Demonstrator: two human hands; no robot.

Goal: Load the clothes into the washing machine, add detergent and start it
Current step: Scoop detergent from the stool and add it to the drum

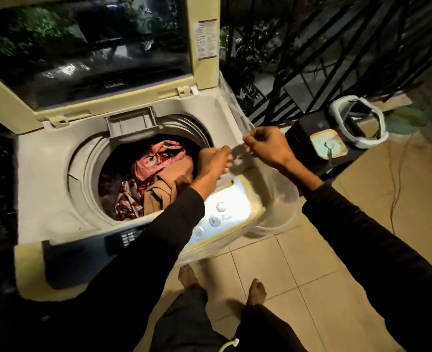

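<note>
Both hands pinch a small, blurred packet between them over the drum's right rim: left hand (pixel 213 161) and right hand (pixel 265 146) curled tight on its ends. Torn carelessly, detergent could spill onto the glossy control panel (pixel 220 219). The clothes (pixel 156 179), soft crumpled pink, red-checked and brown cloth, already fill the round washing machine (pixel 44 174) drum

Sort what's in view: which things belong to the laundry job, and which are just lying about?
Job: washer, lid up, clothes in drum, control panel, small blurred item pinched between left hand and right hand.

Lying about: white bin, black box, railing.
</note>
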